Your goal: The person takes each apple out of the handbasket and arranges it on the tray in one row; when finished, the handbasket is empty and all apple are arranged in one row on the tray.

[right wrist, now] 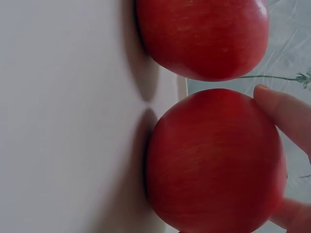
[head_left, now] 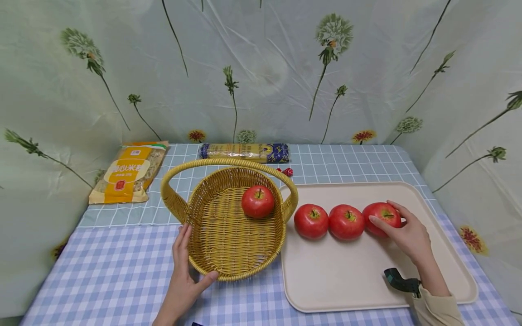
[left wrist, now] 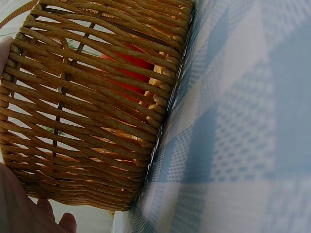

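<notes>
Red and round, one apple is lying by the yellow wicker basket's far-right rim, apparently done; three more apples, apparently left, are sitting toward the beige rectangular tray's far edge. The right hand is pinching the rightmost apple; the left hand, fingers extended, is touching the basket's near-left rim from outside
</notes>
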Available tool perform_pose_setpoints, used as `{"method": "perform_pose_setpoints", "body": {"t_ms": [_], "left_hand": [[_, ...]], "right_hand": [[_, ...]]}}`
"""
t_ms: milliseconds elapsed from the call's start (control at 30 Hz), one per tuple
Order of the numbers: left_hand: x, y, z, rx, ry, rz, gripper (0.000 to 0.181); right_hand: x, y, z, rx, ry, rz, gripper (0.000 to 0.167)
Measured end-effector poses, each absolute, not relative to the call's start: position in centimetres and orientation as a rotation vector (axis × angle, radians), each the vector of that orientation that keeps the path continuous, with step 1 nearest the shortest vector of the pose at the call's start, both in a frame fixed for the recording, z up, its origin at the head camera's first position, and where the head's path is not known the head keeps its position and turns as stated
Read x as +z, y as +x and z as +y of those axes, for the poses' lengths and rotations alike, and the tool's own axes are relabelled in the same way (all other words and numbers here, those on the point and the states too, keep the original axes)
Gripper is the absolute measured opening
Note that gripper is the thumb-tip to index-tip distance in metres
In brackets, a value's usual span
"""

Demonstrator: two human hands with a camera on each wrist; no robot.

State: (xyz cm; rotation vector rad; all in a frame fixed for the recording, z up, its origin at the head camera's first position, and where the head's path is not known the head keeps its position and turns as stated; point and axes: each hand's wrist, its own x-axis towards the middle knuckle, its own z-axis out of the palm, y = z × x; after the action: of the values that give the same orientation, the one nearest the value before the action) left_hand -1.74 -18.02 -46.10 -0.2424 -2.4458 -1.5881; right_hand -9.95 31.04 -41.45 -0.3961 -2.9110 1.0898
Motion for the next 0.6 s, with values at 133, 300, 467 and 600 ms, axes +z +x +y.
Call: {"method": "perform_pose_setpoints", "body": {"t_ms": [133, 300, 467, 600], "left_hand": [[-46.05, -1.74, -17.97, -1.588, -0.234, -2.45, 0.113], [-45.99, -1.74, -17.92, -1.596, -0.227, -2.445, 0.114], [-45.92, -1.71, -17.96, -1.596, -0.233, -2.445, 0.114], [-45.62, -1.62, -17.78, -1.605, -0.216, -2.453, 0.113]], "right_hand": [[-41.51, -10.14, 31.05, 1.06, -0.374, -2.909, 0.084], [-41.47, -10.26, 31.02, 1.029, -0.323, -2.92, 0.082], [-41.53, -10.09, 30.83, 1.009, -0.299, -2.946, 0.083], [-41.63, -9.93, 30.68, 0.975, -0.288, -2.951, 0.084]]}}
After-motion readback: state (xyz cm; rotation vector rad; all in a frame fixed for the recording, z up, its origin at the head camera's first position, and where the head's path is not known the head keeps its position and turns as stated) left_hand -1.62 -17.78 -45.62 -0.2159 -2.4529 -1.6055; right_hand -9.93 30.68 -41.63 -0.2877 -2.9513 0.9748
